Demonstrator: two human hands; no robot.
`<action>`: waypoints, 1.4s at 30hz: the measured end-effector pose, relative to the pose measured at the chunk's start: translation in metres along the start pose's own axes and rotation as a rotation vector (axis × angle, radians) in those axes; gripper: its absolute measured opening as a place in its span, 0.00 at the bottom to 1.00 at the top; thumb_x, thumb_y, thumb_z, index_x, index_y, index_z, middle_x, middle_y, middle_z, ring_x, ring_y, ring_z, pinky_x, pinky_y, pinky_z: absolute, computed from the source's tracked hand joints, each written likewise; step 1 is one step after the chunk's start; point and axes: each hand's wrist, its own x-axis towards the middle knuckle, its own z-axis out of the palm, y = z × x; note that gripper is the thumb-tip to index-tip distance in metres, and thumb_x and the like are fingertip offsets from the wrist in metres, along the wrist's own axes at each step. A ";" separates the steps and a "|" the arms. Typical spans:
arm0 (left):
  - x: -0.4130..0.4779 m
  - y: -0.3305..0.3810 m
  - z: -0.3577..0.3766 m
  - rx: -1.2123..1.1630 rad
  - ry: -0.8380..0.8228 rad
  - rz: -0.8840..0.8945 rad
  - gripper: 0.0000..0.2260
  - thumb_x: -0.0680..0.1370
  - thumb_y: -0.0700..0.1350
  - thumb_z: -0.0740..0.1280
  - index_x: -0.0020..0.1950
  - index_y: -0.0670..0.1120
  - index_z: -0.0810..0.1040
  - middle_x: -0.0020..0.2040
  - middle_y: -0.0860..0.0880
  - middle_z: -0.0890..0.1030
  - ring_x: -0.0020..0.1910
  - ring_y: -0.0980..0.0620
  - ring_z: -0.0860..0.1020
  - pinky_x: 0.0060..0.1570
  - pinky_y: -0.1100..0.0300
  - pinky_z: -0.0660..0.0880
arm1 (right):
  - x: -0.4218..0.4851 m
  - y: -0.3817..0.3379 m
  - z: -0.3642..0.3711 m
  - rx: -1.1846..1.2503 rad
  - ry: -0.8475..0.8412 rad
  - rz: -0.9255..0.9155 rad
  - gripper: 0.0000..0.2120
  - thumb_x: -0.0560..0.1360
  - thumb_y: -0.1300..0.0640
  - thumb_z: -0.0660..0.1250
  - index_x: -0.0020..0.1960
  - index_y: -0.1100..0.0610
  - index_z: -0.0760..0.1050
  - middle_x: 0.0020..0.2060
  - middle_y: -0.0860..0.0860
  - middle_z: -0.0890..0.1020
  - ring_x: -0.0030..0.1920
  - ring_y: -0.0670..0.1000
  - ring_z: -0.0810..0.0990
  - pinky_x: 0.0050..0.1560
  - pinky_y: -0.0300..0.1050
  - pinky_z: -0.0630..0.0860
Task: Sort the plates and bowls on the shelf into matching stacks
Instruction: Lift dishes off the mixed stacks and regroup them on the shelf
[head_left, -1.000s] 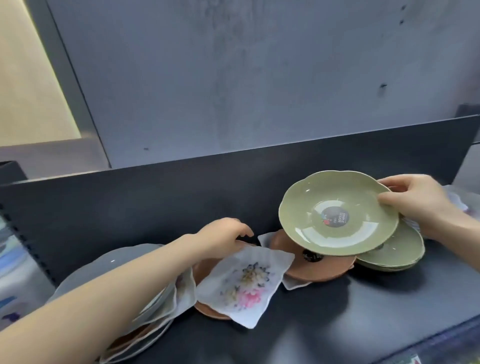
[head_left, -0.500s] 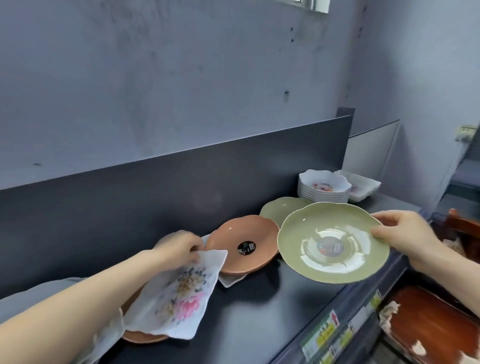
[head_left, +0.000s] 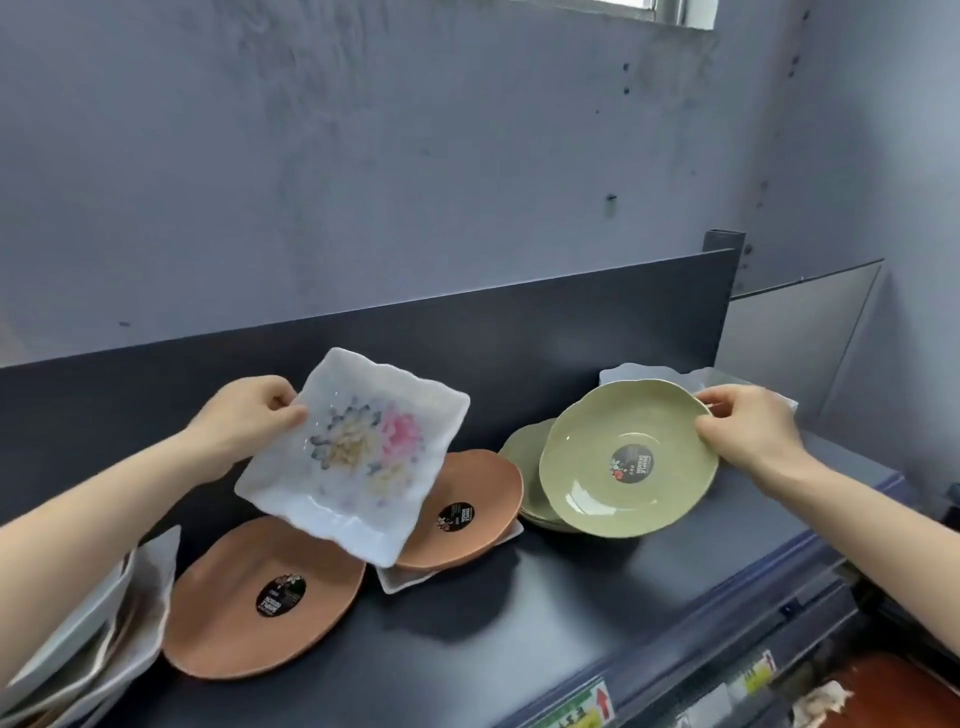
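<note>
Since earlier: flower plate (head_left: 358, 457) lifted up off shelf (head_left: 571, 613); green plate (head_left: 631, 457) moved over green stack (head_left: 524, 467). Right hand (head_left: 753, 436) fingers pinch green rim, left hand (head_left: 249, 421) fingers pinch flower plate corner. Tilted plates might slip, fall on brown plates (head_left: 265, 597).

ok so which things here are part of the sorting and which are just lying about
Part of the job: floral plate in left hand; green plate in right hand; green stack; two brown plates.

Just there: price labels; wall.

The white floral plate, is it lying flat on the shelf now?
No, the left hand holds the white floral plate tilted in the air above the brown plates.
</note>
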 end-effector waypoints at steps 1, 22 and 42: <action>-0.007 0.009 -0.001 -0.149 0.014 -0.082 0.07 0.77 0.44 0.67 0.41 0.42 0.79 0.41 0.45 0.80 0.39 0.46 0.76 0.36 0.55 0.71 | 0.007 0.001 0.006 -0.012 -0.010 -0.023 0.15 0.69 0.66 0.63 0.50 0.56 0.83 0.44 0.55 0.86 0.45 0.56 0.82 0.47 0.48 0.79; -0.105 0.126 0.086 -0.771 0.114 -0.553 0.04 0.77 0.38 0.66 0.48 0.37 0.76 0.39 0.43 0.84 0.32 0.50 0.81 0.21 0.65 0.74 | 0.059 0.081 0.091 -0.080 -0.402 -0.234 0.14 0.70 0.53 0.68 0.54 0.54 0.81 0.48 0.53 0.83 0.54 0.56 0.79 0.50 0.48 0.74; -0.026 0.171 0.171 -0.871 -0.194 -0.414 0.07 0.76 0.38 0.67 0.51 0.35 0.76 0.45 0.36 0.82 0.37 0.46 0.78 0.26 0.63 0.76 | 0.080 0.025 0.035 0.255 -0.629 -0.010 0.18 0.65 0.57 0.65 0.43 0.73 0.74 0.31 0.53 0.69 0.32 0.48 0.65 0.34 0.39 0.62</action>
